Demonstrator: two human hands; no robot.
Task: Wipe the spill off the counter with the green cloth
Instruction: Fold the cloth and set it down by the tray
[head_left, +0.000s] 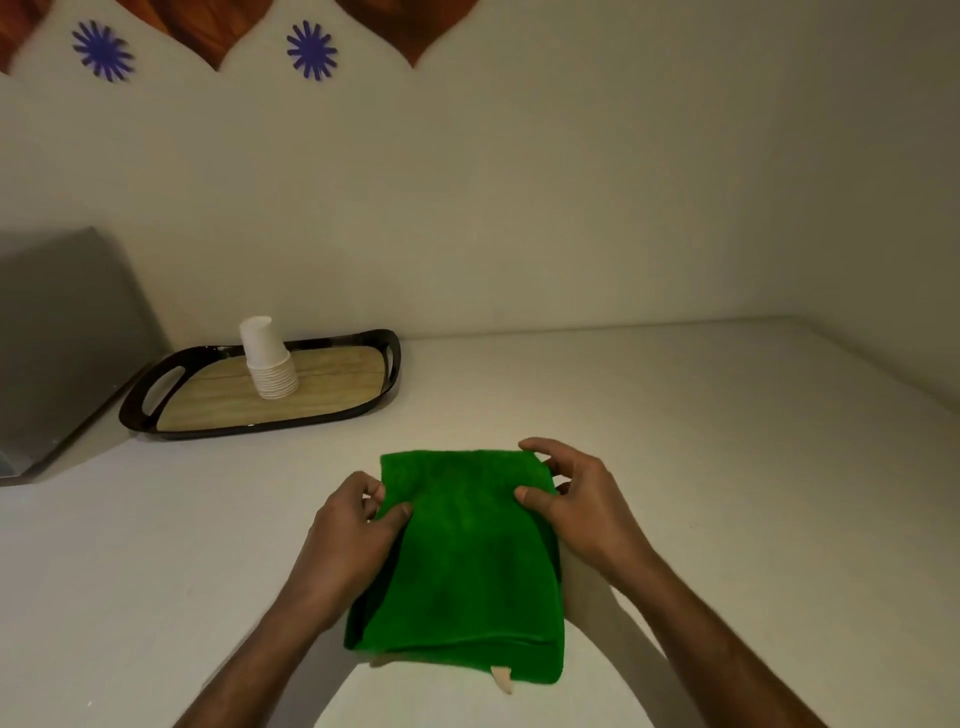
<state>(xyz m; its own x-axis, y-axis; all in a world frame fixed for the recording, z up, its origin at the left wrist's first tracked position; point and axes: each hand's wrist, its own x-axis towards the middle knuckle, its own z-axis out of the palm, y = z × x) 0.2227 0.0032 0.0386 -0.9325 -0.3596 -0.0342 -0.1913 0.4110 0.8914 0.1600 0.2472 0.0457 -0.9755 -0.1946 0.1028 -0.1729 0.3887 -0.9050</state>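
1. Holding the folded green terry cloth (462, 561) by its far corners, I have it laid flat on the pale, smooth worktop (727, 467) straight in front of me.

2. My left hand (358, 525) is clamped on the cloth's far left corner, thumb on top and fingers curled at the edge.

3. My right hand (571, 499) pinches the far right corner the same way, thumb pressed on the upper face and fingers wrapped round the side.

4. So the cloth sits between my two hands and reaches back toward me, its near edge close to my forearms; a small pale tag (503, 679) pokes out at the near right corner.

5. No spill shows anywhere on the worktop that I can make out; it may lie under the cloth or be too faint to see.

6. I judge that the wiping is either just starting or paused, and I cannot tell how much is done.

7. What is left, as I read it: pressing down and sweeping the cloth over the wet patch.

8. Well apart, at the far left, a black-rimmed tray with a wood-look base (387, 364) carries a stack of white paper cups (267, 364).
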